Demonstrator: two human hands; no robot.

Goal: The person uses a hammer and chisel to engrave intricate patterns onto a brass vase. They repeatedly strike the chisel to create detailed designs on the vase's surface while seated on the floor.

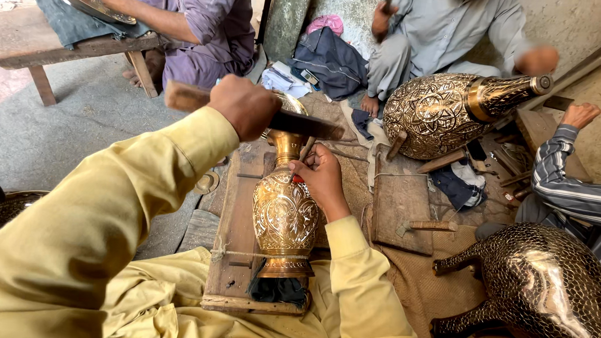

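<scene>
Hammer raised over the brass vase, chisel hand set at its shoulder.

From the head view, your left hand (246, 106) is clenched around the wooden handle of a hammer (276, 117), held up above the neck of the engraved brass vase (284, 212). The vase lies on a wooden board (232, 254) between your knees, tied down near its foot by a cord (243, 254). Your right hand (321, 180) is closed against the vase's shoulder, pinching what looks like a small punch with a red end; the tool itself is mostly hidden. You appear to be mid-way through chasing the pattern. The next blow calls for a steady tool tip and a short, square strike. Beside you, other people work a larger engraved vessel (445, 111) and a dark hammered piece (545, 288).
</scene>
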